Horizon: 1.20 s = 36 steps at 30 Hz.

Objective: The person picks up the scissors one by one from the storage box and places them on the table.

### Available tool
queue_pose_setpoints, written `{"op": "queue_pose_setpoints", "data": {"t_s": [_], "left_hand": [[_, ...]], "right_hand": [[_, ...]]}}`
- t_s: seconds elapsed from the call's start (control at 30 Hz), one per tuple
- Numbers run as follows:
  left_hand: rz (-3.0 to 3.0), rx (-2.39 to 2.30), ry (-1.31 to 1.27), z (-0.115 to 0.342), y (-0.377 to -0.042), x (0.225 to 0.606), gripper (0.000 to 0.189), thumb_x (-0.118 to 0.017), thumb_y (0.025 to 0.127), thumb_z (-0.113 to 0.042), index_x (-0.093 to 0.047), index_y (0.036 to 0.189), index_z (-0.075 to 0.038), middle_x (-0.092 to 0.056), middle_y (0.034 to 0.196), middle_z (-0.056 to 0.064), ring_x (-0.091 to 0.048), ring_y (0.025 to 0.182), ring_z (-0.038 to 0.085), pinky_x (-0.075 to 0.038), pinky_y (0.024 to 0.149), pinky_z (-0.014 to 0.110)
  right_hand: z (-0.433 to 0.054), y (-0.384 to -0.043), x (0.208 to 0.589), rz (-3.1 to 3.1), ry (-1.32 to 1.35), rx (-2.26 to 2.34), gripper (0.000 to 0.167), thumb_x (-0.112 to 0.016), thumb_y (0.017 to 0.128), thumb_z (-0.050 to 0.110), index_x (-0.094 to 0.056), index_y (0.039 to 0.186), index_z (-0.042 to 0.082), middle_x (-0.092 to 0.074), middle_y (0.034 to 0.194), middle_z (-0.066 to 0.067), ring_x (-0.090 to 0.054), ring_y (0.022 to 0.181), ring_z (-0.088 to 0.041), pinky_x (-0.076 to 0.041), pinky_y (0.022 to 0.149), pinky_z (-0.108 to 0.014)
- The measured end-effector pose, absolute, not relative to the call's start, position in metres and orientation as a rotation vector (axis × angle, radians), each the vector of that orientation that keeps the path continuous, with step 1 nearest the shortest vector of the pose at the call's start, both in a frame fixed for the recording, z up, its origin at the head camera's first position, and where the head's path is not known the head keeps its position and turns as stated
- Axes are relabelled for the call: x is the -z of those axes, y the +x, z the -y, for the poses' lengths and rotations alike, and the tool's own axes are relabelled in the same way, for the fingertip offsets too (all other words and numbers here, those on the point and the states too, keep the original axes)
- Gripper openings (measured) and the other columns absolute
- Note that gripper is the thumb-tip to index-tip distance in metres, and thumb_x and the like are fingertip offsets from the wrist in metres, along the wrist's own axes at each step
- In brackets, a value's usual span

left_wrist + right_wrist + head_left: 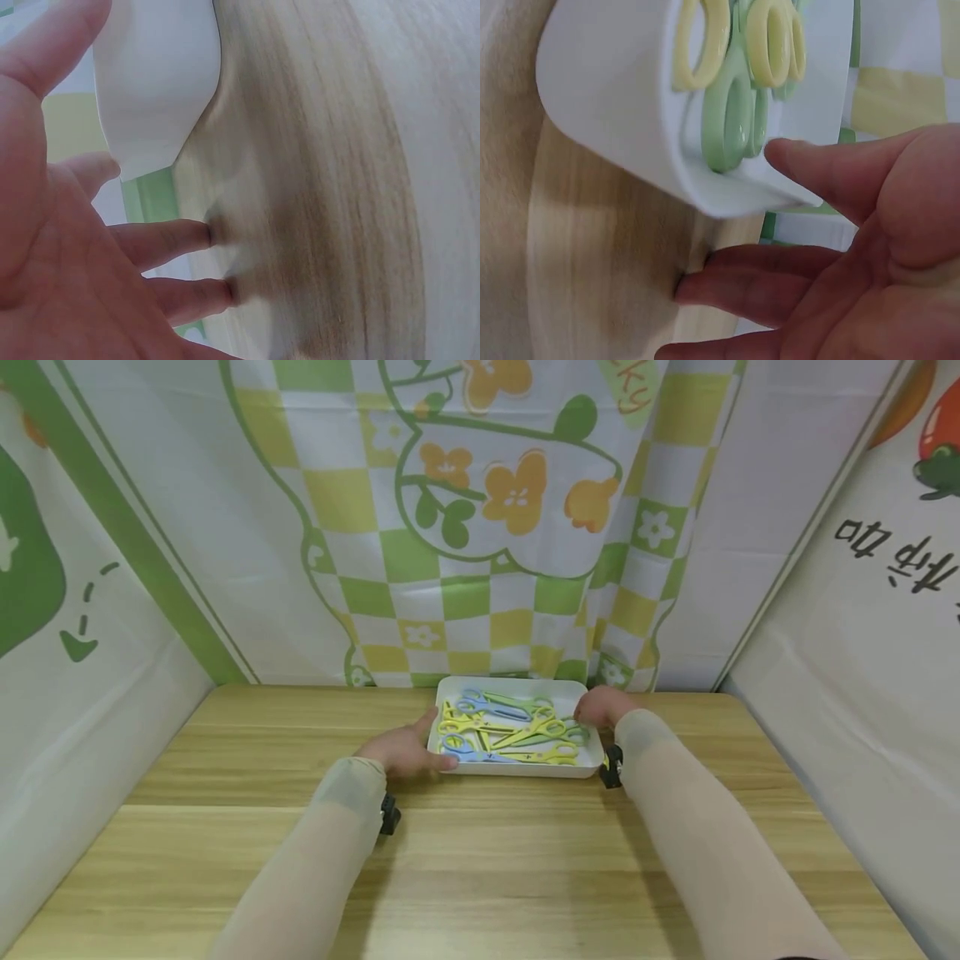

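Observation:
A white rectangular tray (525, 770) stands at the back of the table, holding several pairs of scissors with blue (459, 745), yellow (542, 727) and green (525, 702) handles. My left hand (401, 753) is at the tray's left end, its thumb near the front corner. In the left wrist view its fingers are spread beside the tray wall (157, 67), one fingertip at the tray's edge. My right hand (840, 277) is at the right end, thumb over the rim near a green scissor handle (714, 127). Its other fingers extend outside the wall, low by the tabletop.
The wooden table (480, 877) stretches toward me in front of the tray. Behind it hangs a green and yellow checked cloth (465, 602). Printed white cloth walls rise on the left (112, 710) and right (847, 693).

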<state>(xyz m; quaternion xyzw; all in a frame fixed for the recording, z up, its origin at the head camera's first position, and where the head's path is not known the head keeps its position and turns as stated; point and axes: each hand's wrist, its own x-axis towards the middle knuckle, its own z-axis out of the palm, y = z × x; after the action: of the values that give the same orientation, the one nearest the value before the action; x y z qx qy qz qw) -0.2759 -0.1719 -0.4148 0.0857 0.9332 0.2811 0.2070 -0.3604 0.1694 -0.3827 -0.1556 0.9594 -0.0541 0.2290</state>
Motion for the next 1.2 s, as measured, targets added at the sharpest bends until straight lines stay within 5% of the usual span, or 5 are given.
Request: {"op": "queue_pose_setpoints", "data": {"t_s": [0.23,0.67,1.2], "left_hand": [[-2.602,-0.801,0.243,0.173,-0.278,0.419,0.119,-0.072,0.082,-0.063,-0.001,0.161,-0.011,-0.032,0.154,0.026,-0.029,0.141,0.044,-0.025,0.112,0.057],[-2.600,-0.783,0.238,0.172,-0.275,0.417,0.117,-0.071,0.083,-0.062,0.002,0.161,-0.015,-0.029,0.157,0.023,-0.023,0.144,0.042,-0.021,0.114,0.055],[-2.599,-0.779,0.249,0.171,-0.272,0.411,0.118,-0.071,0.082,-0.064,0.000,0.161,-0.012,-0.032,0.155,0.024,-0.020,0.144,0.044,-0.021,0.114,0.056]], "right_hand": [[-0.168,-0.365,0.384,-2.659,-0.345,0.149,0.046,-0.048,0.102,0.020,-0.052,0.143,-0.001,-0.047,0.147,-0.021,-0.038,0.137,-0.040,-0.032,0.111,-0.049],[-0.153,-0.375,0.387,-2.678,-0.096,0.155,0.041,-0.066,0.095,0.029,-0.069,0.117,-0.006,-0.061,0.128,-0.022,-0.058,0.112,-0.033,-0.048,0.094,-0.043],[-0.154,-0.375,0.388,-2.691,-0.066,0.155,0.033,-0.075,0.088,0.023,-0.071,0.105,-0.004,-0.064,0.112,-0.018,-0.059,0.095,-0.029,-0.052,0.083,-0.039]]}}
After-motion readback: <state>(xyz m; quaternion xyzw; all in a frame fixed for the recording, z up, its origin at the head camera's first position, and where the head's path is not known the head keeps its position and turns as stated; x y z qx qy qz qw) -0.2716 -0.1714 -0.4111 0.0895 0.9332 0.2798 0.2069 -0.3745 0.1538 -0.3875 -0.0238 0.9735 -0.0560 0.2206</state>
